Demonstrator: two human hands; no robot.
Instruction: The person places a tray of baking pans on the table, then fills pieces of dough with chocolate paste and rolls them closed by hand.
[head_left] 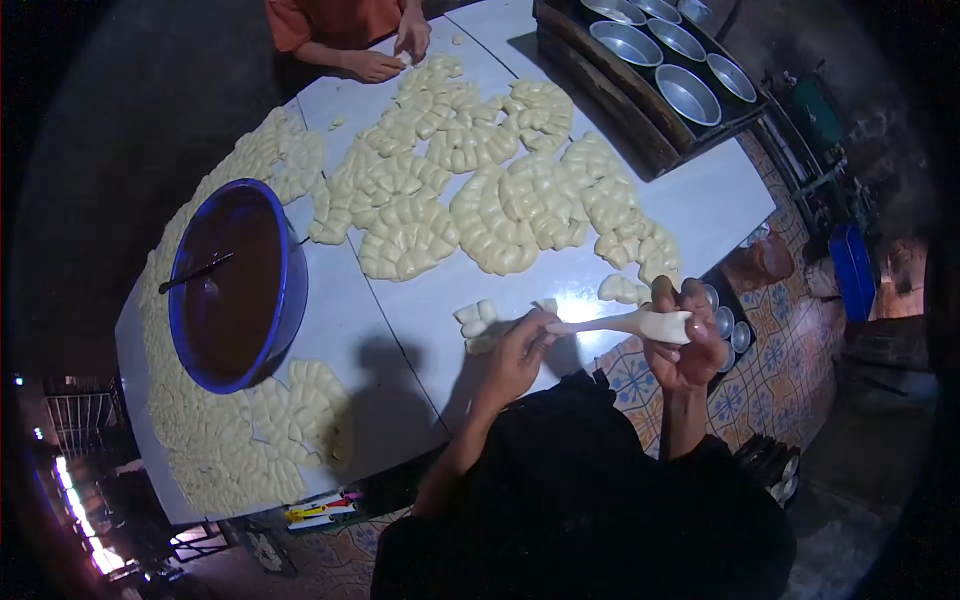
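Observation:
A pale piece of dough (650,325) is stretched between my hands over the table's near edge. My left hand (519,357) pinches its thin, drawn-out end. The thick end lies in my right hand (698,350), whose fingers curl around it, palm turned up. A few small dough pieces (480,322) rest on the white table (400,320) beside my left hand. Just beyond my right hand sits a short row of dough lumps (625,290). Larger curved clusters of dough pieces (490,220) spread across the table beyond.
A blue basin (290,310) of brown liquid stands at the left, a dark stick-like handle in it. More dough (300,410) surrounds it. A wooden tray (640,140) with round metal tins is at the far right. Across the table, another person's hands (378,66) hold dough.

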